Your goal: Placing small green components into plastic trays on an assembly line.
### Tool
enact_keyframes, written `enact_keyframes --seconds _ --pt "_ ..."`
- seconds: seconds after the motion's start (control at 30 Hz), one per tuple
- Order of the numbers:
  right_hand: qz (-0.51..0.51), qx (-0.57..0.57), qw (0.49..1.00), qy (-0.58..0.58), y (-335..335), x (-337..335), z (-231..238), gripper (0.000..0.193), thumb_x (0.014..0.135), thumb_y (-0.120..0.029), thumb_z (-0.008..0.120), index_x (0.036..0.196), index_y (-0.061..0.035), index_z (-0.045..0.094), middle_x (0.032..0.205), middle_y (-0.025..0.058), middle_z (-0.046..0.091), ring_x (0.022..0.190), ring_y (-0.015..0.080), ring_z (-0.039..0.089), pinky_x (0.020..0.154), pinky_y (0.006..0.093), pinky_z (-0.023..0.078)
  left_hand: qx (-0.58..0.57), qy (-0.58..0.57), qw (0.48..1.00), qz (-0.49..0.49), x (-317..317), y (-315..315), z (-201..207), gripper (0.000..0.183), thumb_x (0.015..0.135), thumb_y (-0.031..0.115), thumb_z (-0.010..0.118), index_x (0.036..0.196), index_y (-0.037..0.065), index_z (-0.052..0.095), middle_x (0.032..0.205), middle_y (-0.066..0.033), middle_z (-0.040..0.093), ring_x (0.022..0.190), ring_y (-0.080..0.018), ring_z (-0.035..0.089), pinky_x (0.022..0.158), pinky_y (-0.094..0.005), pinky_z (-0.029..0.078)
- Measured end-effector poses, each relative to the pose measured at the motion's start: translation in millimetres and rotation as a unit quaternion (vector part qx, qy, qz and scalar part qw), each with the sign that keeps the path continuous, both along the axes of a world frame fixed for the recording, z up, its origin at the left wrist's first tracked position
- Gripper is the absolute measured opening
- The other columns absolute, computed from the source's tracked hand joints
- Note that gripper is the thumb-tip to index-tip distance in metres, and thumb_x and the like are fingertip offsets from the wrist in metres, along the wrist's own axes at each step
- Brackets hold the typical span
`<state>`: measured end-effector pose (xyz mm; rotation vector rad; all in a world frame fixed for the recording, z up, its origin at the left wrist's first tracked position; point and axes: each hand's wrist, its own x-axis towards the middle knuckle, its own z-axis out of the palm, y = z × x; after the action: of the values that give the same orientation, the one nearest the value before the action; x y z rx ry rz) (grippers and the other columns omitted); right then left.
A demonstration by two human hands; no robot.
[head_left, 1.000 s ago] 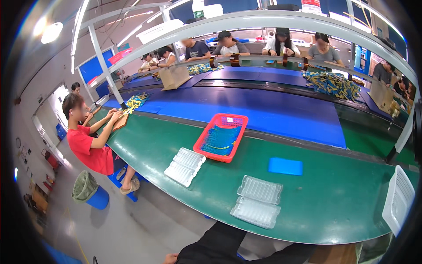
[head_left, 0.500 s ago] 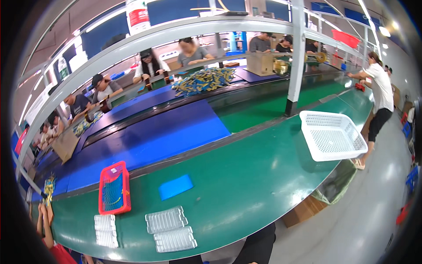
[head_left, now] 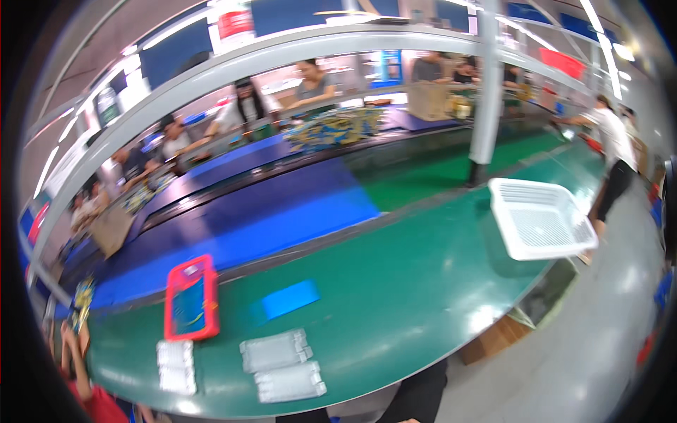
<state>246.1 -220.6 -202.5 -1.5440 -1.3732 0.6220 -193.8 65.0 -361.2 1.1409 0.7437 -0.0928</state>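
My left hand is out of sight. Over my dark-trousered leg (head_left: pixel 421 391), only a sliver of skin shows at the lower edge, apparently part of my right hand (head_left: pixel 410 421); its fingers are hidden. On the green table before me lie two clear ribbed plastic trays (head_left: pixel 276 350) (head_left: pixel 290 383), one nearer than the other. Left of them is another clear tray (head_left: pixel 175 366). Behind that stands a red basket (head_left: pixel 214 310) with blue and some yellow pieces inside. A flat blue sheet (head_left: pixel 290 299) lies beyond the two trays. No hand touches these things.
A white perforated basket (head_left: pixel 553 247) stands at the table's right edge, above a cardboard box (head_left: pixel 496 340). A grey post (head_left: pixel 485 106) rises beyond the table. People work across the line near a pile of blue-yellow pieces (head_left: pixel 335 129). A co-worker's hands (head_left: pixel 72 342) are at far left.
The whole view has shifted slightly to the right and blurred. The trays, baskets and blue sheet keep their places on the table. Across the line, co-workers' arms have moved.
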Motion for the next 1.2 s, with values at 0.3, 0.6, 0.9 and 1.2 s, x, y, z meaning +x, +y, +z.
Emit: enact_keyframes --seconds 0.3,0.6,0.9,1.2 --pt "-0.006 -0.029 0.999 -0.019 4.5 -4.7 3.7 0.004 0.086 -0.002 0.071 0.089 -0.0023 0.073 0.096 0.0138 0.072 0.092 0.0357 0.066 0.081 0.0429 0.053 -0.055 -0.071 0.984 0.152 -62.4 -119.9 1.2 0.04 0.106 0.033 0.059 0.121 -0.002 0.07 0.127 -0.0213 0.07 0.107 -0.0349 0.071 0.095 -0.0437 0.056" --pt "0.014 -0.038 0.999 -0.025 9.0 0.2 15.5 0.006 0.087 -0.004 0.071 0.092 -0.0025 0.073 0.099 0.0149 0.071 0.094 0.0369 0.065 0.084 0.0436 0.053 -0.134 -0.126 0.958 0.218 -107.8 -212.0 10.5 0.04 0.105 0.034 0.059 0.119 -0.002 0.071 0.125 -0.0213 0.071 0.107 -0.0348 0.071 0.093 -0.0439 0.057" --pt "0.04 -0.051 0.997 -0.031 19.9 -5.1 17.5 0.006 0.087 -0.004 0.07 0.092 -0.0022 0.073 0.099 0.0145 0.071 0.095 0.0367 0.065 0.086 0.044 0.052 -0.195 -0.194 0.926 0.257 -136.1 -267.6 36.2 0.04 0.105 0.034 0.059 0.117 -0.001 0.072 0.124 -0.0214 0.072 0.107 -0.0347 0.072 0.09 -0.0442 0.058" --pt "0.033 -0.081 0.995 -0.05 28.3 -5.5 18.7 0.006 0.089 -0.005 0.069 0.092 -0.0011 0.072 0.1 0.0149 0.071 0.095 0.0364 0.065 0.086 0.0439 0.052 0.304 0.16 0.939 0.016 42.6 -71.9 432.2 0.039 0.1 0.014 0.064 0.137 0.001 0.066 0.123 -0.0168 0.075 0.108 -0.031 0.074 0.095 -0.0418 0.058"
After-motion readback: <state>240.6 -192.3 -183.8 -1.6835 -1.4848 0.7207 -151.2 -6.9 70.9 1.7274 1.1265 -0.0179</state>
